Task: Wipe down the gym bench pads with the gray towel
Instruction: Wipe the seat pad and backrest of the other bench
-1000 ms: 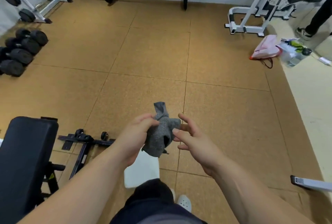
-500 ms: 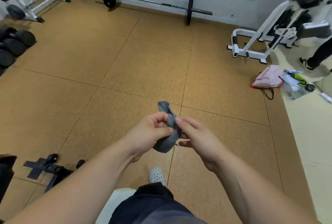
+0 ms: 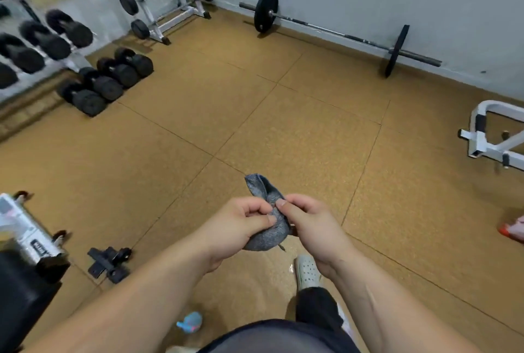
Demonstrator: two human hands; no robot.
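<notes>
Your left grip (image 3: 241,228) and right grip (image 3: 314,228) both pinch the gray towel (image 3: 262,188), which is bunched up between them in the air. The black bench pad (image 3: 19,298) sits low, well off to the left of your grips. I think no wiping has started, so all of it is left.

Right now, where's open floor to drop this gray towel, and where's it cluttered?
The widest bare floor lies ahead, bordered by the dumbbells left, the barbell along the wall and the white frame right. Crowded: lower left, around the bench and its black foot.
</notes>
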